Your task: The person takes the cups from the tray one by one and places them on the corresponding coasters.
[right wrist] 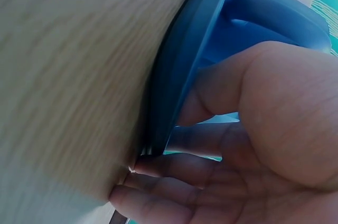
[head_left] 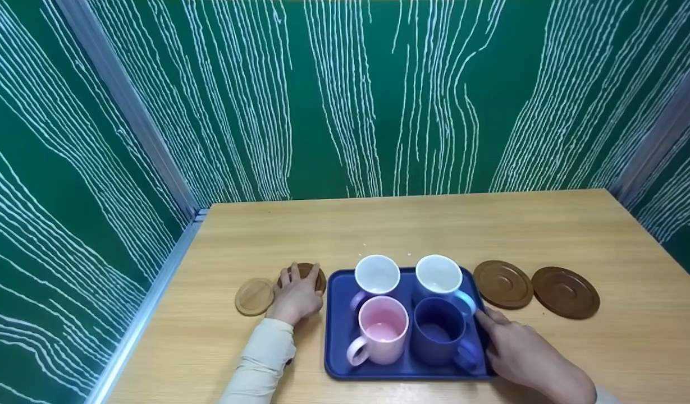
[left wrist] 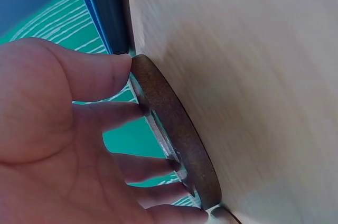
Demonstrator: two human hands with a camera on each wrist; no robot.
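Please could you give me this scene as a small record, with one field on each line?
Surface: wooden table
Tray: blue, carrying four mugs
Front row: pink mug, left; dark blue mug, right
Back row: purple-handled mug, left; light-blue-handled mug, right; both white inside
Left hand: touches brown coaster left of the tray
Far left: pale coaster
Right hand: touches the tray's right edge
Beyond it: two brown discs
Background: green panels, white lines

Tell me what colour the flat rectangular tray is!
The rectangular tray is dark blue, showing best in the head view.
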